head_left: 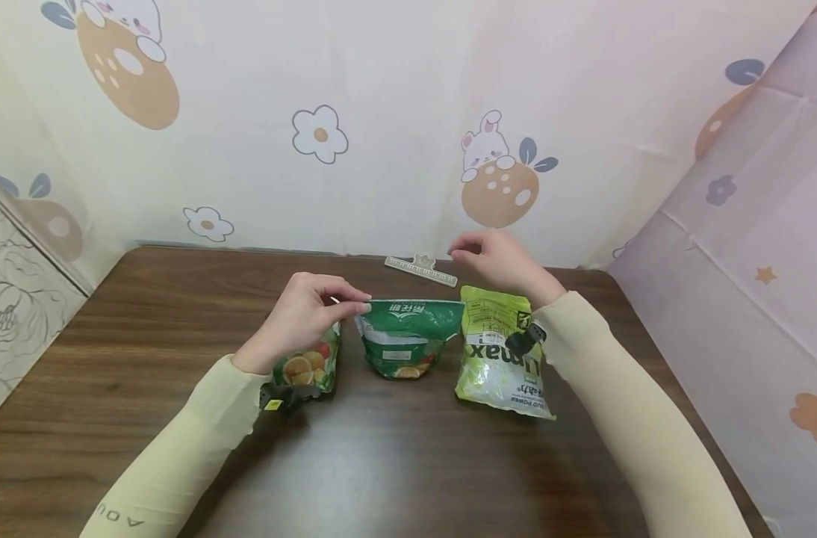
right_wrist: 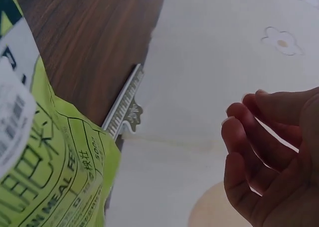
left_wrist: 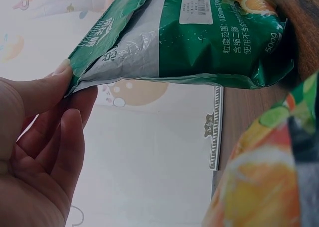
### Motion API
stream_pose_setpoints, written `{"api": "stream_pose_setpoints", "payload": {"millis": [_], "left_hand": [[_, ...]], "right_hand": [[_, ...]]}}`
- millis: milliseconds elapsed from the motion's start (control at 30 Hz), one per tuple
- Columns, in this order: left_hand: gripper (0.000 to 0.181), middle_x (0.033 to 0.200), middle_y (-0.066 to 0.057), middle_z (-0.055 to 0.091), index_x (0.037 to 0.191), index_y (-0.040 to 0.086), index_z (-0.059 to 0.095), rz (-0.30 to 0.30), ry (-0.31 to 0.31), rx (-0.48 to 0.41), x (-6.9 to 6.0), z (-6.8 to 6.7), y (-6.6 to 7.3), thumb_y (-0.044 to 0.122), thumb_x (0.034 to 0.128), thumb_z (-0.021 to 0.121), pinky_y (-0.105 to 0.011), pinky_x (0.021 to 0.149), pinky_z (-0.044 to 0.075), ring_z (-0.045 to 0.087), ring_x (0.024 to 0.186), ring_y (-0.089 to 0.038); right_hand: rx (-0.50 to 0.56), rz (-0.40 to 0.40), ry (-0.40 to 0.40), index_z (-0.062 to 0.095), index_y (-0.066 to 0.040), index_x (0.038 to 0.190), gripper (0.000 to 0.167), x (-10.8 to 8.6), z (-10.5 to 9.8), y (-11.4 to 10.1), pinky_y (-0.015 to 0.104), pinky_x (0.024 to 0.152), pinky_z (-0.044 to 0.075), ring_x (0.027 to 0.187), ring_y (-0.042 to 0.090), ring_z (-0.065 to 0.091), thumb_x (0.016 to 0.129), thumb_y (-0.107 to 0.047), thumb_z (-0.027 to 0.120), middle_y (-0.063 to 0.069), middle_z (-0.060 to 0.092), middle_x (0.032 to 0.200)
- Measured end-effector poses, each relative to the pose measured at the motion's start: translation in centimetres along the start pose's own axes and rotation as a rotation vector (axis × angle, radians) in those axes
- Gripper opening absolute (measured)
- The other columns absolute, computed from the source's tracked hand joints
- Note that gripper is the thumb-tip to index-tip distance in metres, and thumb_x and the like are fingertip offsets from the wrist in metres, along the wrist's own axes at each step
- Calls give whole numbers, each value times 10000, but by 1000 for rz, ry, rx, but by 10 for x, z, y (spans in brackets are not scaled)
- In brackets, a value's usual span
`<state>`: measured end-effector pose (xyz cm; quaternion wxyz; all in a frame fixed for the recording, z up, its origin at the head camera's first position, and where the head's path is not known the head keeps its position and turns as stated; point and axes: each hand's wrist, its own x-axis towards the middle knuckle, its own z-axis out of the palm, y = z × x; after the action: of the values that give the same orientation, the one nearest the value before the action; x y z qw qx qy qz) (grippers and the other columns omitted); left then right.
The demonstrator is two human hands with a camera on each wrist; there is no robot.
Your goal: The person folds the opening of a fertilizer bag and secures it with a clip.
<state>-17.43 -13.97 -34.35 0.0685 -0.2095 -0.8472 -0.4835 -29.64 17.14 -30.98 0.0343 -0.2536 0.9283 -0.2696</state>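
Note:
A green bag [head_left: 411, 336] stands in the middle of the table, its top folded over. My left hand [head_left: 308, 310] pinches the left corner of that fold between thumb and fingers, also plain in the left wrist view, where the bag [left_wrist: 199, 42] shows a white label. My right hand [head_left: 499, 258] hovers above the back right of the table, fingers loosely bent and holding nothing. Nearest to it are a pale sealing clip [head_left: 422, 270] lying at the table's back edge and an upright yellow-green bag [head_left: 499, 351]. In the right wrist view the clip [right_wrist: 123, 105] lies apart from the fingers.
Another green bag with orange fruit pictures [head_left: 308, 368] stands at the left, partly hidden behind my left hand and wrist. A brown wooden table [head_left: 381, 456] carries everything. Patterned curtain-like walls [head_left: 395, 179] rise at its back and right.

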Motion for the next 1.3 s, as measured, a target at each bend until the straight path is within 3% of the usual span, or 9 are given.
{"api": "stream_pose_setpoints", "payload": {"millis": [300,467,600,733,900,1133,1300], "left_hand": [[141,863,107,729,958,185,811,20,2,2,0,1,0,86,861,787,-295,605,523,640,690,-175],[140,876,81,736,959,185,813,33,3,4,1,0,-1,88,863,785,-288,606,517,631,683,-164],[125,889,77,740,954,192,812,48,-2,4,2,1,-2,106,868,784,-285,617,520,641,687,-188],[128,890,92,738,954,191,811,57,-1,6,2,1,-1,103,865,786,-285,618,520,648,695,-198],[138,878,99,735,956,190,812,57,4,18,2,-1,-1,94,859,789,-290,619,524,636,689,-125],[113,882,70,740,947,186,812,46,-2,2,2,-1,-2,112,865,788,-284,607,511,654,707,-273],[114,887,77,740,947,188,811,48,1,12,3,-1,-3,112,864,789,-283,606,514,647,691,-207]], "right_hand": [[19,62,-62,669,-59,1233,296,31,12,5,458,967,449,1095,257,610,999,-225,595,96,671,1203],[99,115,-132,620,-4,1305,373,42,22,4,459,1006,434,1150,277,603,1016,-234,562,141,648,1251],[129,153,-144,602,11,1321,390,48,31,8,463,1026,420,1203,290,563,1013,-224,560,153,621,1293],[89,180,-144,577,7,1352,421,53,39,15,483,1042,406,1261,320,516,1008,-234,553,166,590,1337],[15,176,-190,511,19,1409,462,57,47,28,503,1080,364,1342,367,441,1010,-211,549,202,516,1425],[12,159,-259,476,61,1409,469,66,60,42,459,976,473,1255,369,529,993,-125,589,242,552,1365],[-8,168,-261,502,65,1384,450,68,64,39,439,953,489,1216,361,564,977,-101,600,249,579,1329]]}}
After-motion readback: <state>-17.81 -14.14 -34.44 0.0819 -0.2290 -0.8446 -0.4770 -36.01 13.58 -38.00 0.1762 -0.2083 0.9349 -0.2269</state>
